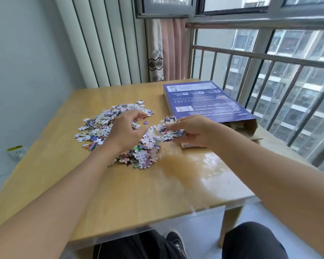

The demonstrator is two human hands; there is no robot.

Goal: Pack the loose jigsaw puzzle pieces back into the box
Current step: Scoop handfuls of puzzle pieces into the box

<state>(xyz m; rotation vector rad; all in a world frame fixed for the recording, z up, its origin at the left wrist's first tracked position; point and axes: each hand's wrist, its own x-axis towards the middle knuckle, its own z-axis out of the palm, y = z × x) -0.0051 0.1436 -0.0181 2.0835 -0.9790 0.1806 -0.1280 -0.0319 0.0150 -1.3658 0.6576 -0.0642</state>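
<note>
Table point(120, 184), light wood w/ a glossy top, so anything flat on it prob slides easy. Far right corner: purple box point(204, 101), lying flat, printed side up, near end open w/ a brown flap hanging toward the person. Some pieces show inside the open end, so packing looks partway done. Box is thin card, light, prob dents if squeezed; best steadied at the open end, not lifted by the flap.

Puzzle pieces point(108, 126) spread in a loose heap across the table's middle, left of the box, w/ a second clump near the front edge of the heap. Each piece is light, stiff card, thin, hard to pinch off a slick top one by one. My guess: scoop in handfuls from underneath or rake them together, bc a loose bunch spills from the sides if the grip is slack.

Right hand point(193, 131) sits just by the box's open end, fingers curled round a bunch of pieces, thumb on top; grip narrow, holding the bunch clear of the heap. Left hand point(127, 128) is over the heap's middle, palm down, fingers half bent and touching pieces. Can't tell if it's got any pinched yet.
</note>
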